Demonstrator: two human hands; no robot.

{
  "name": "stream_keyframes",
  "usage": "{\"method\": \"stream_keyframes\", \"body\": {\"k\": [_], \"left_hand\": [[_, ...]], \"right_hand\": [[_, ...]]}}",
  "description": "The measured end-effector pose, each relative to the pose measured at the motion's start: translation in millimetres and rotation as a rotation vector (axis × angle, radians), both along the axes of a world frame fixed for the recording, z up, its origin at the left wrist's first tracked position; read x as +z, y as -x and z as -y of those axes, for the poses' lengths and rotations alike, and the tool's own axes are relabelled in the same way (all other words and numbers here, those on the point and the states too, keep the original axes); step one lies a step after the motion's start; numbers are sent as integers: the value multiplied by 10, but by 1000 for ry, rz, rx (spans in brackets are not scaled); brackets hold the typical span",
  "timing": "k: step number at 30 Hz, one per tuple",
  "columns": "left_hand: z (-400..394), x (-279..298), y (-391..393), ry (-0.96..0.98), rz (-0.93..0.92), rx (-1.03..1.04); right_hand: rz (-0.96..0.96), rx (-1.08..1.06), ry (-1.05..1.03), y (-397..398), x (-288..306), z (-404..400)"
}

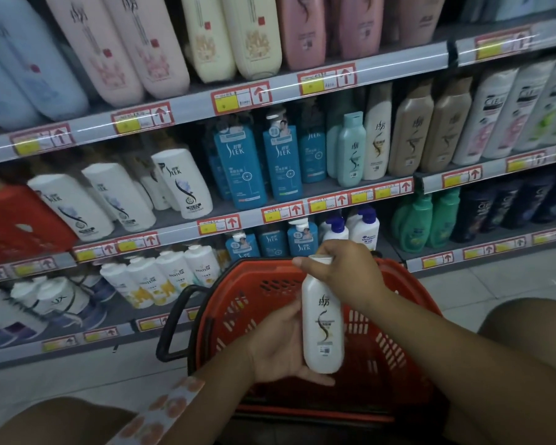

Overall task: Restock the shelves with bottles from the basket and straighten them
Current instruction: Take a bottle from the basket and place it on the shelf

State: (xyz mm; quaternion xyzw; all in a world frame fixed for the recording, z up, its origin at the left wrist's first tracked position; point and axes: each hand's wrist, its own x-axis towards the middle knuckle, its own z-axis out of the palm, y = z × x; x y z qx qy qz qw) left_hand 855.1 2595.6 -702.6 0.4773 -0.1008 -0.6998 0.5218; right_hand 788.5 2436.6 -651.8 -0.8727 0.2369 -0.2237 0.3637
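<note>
I have the white bottle [323,319] upright above the red basket [408,316], label toward me, probably so I can match it to its row before shelving. A matching cream bottle [377,136] stands on the middle shelf [334,187] at twelve o'clock, beside the teal bottle [351,149]; I judge that is where it goes. My left hand [281,345] cradles the base from eight o'clock, palm up, fingers curled under and behind it. My right hand [344,271] comes in from four o'clock, wrist bent, thumb and fingers wrapped around the cap. Both hands are closed on the bottle.
</note>
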Motion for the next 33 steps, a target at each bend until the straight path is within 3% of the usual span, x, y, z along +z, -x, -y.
{"method": "stream_keyframes", "body": {"k": [8, 14, 20, 25, 33], "left_hand": [[-11, 38, 21, -57, 87, 94], [-80, 260, -98, -31, 123, 212], [-152, 634, -251, 47, 193, 352], [-140, 1068, -463, 121, 229, 403], [-58, 2172, -661, 284, 435, 442]], "right_hand": [[28, 79, -90, -51, -37, -10], [73, 160, -230, -113, 261, -79], [111, 279, -412, -174, 795, -121], [165, 358, -341, -277, 1369, -181], [318, 388, -217, -392, 2544, -209]]}}
